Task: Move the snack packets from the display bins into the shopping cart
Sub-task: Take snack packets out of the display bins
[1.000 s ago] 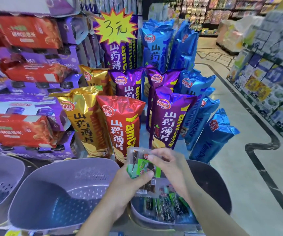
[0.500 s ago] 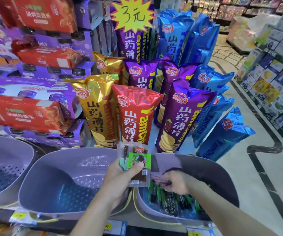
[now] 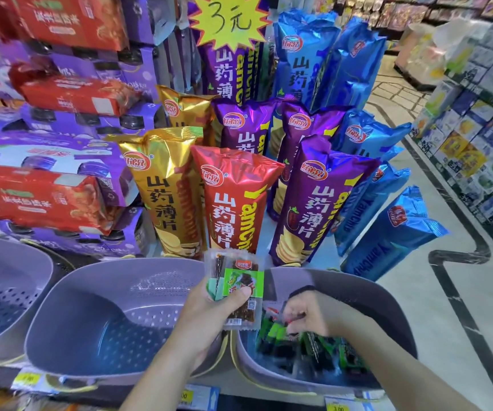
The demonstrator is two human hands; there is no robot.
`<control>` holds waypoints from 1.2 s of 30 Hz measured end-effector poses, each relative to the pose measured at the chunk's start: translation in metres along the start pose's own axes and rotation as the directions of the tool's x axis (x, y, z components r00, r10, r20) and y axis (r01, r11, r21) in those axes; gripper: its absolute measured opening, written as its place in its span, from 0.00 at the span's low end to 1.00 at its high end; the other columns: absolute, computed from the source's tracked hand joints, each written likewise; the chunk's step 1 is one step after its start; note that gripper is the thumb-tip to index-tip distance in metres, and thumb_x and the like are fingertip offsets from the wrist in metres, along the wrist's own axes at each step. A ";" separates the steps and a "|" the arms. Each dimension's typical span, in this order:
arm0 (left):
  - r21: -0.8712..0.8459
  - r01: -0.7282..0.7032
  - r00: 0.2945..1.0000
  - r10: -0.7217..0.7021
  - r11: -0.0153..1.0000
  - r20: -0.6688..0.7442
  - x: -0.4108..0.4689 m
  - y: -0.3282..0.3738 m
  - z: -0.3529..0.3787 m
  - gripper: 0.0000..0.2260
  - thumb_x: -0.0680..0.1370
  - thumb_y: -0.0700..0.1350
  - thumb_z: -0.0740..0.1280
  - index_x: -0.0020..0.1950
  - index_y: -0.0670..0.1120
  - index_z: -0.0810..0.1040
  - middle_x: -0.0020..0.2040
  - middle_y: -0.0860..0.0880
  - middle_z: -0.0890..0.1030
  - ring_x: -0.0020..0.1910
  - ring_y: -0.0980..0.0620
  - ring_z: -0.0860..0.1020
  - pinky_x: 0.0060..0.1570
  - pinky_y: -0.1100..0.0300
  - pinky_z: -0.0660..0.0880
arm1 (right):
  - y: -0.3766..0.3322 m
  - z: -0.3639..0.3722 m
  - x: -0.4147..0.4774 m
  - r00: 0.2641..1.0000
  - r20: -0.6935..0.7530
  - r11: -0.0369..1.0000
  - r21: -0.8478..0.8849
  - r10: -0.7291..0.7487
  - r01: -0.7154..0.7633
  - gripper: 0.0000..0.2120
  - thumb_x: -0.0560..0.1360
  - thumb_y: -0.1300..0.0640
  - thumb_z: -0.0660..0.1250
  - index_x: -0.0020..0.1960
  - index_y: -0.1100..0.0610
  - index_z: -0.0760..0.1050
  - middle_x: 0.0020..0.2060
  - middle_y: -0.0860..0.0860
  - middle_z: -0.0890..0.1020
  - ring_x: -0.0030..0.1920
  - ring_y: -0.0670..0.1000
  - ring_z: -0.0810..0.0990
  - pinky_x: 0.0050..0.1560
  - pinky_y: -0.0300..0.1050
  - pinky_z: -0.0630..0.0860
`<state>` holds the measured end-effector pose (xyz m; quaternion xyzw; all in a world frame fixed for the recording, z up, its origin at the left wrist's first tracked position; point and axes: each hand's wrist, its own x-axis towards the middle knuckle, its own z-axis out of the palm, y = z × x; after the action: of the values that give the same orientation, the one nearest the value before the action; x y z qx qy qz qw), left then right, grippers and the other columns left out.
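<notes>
My left hand [image 3: 209, 318] holds a small stack of clear snack packets [image 3: 238, 287] with green labels, thumb pressed on the front one, above the gap between two purple bins. My right hand [image 3: 307, 312] is down inside the right bin [image 3: 387, 304], fingers curled and pinching a packet from the pile of green-and-dark packets [image 3: 304, 345] lying there. Motion blur hides the exact grip. No shopping cart shows in this view.
A perforated purple bin [image 3: 97, 327] sits in the middle with nothing visible inside, another bin [image 3: 5, 292] at far left. Tall yam-chip bags [image 3: 233, 203] stand behind the bins. Red and purple cartons [image 3: 40, 200] stack at left. An aisle floor [image 3: 461, 321] runs along the right.
My right hand left the stack in my left hand and dropped into the right bin, closing on a packet. My left hand stayed over the bins with its packets.
</notes>
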<state>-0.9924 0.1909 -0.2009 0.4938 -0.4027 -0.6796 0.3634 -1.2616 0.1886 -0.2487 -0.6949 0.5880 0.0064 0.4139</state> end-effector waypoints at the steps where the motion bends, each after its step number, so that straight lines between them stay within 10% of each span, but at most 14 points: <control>1: 0.005 0.002 1.000 -0.002 1.000 0.003 0.000 0.001 0.000 0.21 0.68 0.50 0.80 0.59 0.47 0.84 0.54 0.46 0.89 0.56 0.47 0.87 0.66 0.41 0.78 | -0.006 -0.009 -0.008 1.000 -0.021 0.998 0.057 -0.018 0.020 0.07 0.76 0.50 0.76 0.43 0.40 0.80 0.37 0.32 0.81 0.38 0.35 0.79 0.41 0.29 0.71; 6: 0.021 0.013 1.000 -0.013 1.000 0.021 -0.001 0.006 0.002 0.23 0.68 0.50 0.79 0.60 0.46 0.83 0.54 0.47 0.89 0.56 0.49 0.87 0.64 0.47 0.79 | -0.036 -0.057 -0.050 0.989 -0.140 0.960 0.268 -0.046 0.083 0.08 0.76 0.49 0.75 0.55 0.41 0.84 0.47 0.34 0.85 0.42 0.35 0.83 0.46 0.33 0.76; 12: 0.026 0.024 0.997 -0.025 0.999 0.077 -0.004 0.006 0.008 0.24 0.68 0.51 0.80 0.61 0.44 0.84 0.57 0.46 0.89 0.59 0.48 0.86 0.62 0.51 0.77 | -0.074 -0.068 -0.055 0.951 -0.290 0.892 0.394 -0.106 0.220 0.09 0.76 0.46 0.75 0.56 0.40 0.84 0.51 0.46 0.87 0.53 0.58 0.85 0.58 0.52 0.80; 16: 0.077 0.008 0.991 -0.018 0.997 0.129 -0.003 0.003 0.017 0.17 0.66 0.47 0.82 0.54 0.53 0.89 0.53 0.46 0.89 0.53 0.50 0.88 0.46 0.61 0.82 | -0.086 -0.053 -0.039 0.905 -0.412 0.864 0.412 -0.106 0.289 0.10 0.76 0.52 0.77 0.57 0.50 0.84 0.49 0.48 0.84 0.42 0.60 0.85 0.49 0.54 0.83; 23: 0.054 0.003 0.998 -0.007 0.999 0.069 0.002 -0.005 0.015 0.23 0.59 0.47 0.85 0.53 0.49 0.88 0.51 0.44 0.89 0.51 0.47 0.88 0.42 0.60 0.83 | -0.059 -0.051 -0.039 0.938 -0.343 0.824 0.515 -0.056 0.238 0.12 0.79 0.47 0.72 0.56 0.54 0.78 0.47 0.48 0.87 0.43 0.50 0.87 0.48 0.38 0.81; 28: 0.066 0.014 0.998 -0.018 0.998 0.061 0.005 -0.008 0.017 0.17 0.64 0.44 0.84 0.50 0.54 0.87 0.51 0.45 0.89 0.51 0.47 0.88 0.47 0.53 0.84 | -0.005 -0.044 -0.029 0.994 -0.110 0.987 0.161 0.023 -0.005 0.14 0.79 0.43 0.71 0.63 0.46 0.81 0.55 0.35 0.84 0.56 0.34 0.81 0.56 0.32 0.73; 36: 0.013 0.041 0.996 -0.042 0.999 0.074 0.005 -0.008 0.013 0.22 0.61 0.50 0.85 0.52 0.52 0.88 0.54 0.45 0.89 0.53 0.47 0.88 0.44 0.57 0.84 | 0.041 -0.007 -0.013 0.980 0.078 0.946 -0.288 0.181 -0.152 0.18 0.77 0.66 0.66 0.66 0.58 0.76 0.62 0.55 0.80 0.58 0.56 0.78 0.55 0.49 0.76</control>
<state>-1.0071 0.1916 -0.2074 0.4785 -0.4095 -0.7027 0.3311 -1.3031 0.1962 -0.2609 -0.6930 0.6157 0.1604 0.3391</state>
